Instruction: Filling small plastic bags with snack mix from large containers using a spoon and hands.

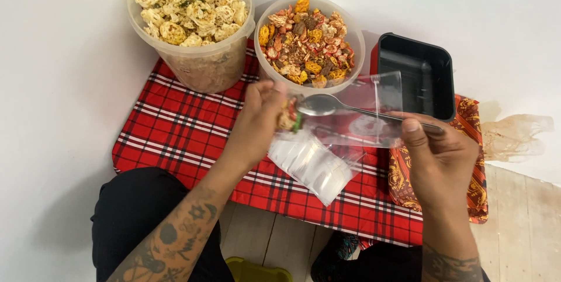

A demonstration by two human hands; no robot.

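Note:
My left hand [257, 121] grips the mouth of a small clear plastic bag [362, 112] that holds a few pieces of snack mix near my fingers. My right hand [438, 159] holds a metal spoon [327, 105] by its handle, the bowl of the spoon lying at the bag's opening. Just behind the hands stands a clear tub of red and orange snack mix [307, 39]. To its left is a taller clear tub of pale yellow curled crackers [190, 7]. A stack of clear bags [310, 165] lies under my hands.
A red tartan cloth [175, 130] covers the low surface. A black rectangular tray [418, 74] sits at the back right, on a red and gold patterned mat [467, 171]. A crumpled clear plastic piece [517, 133] lies at far right. White wall behind, wooden floor below.

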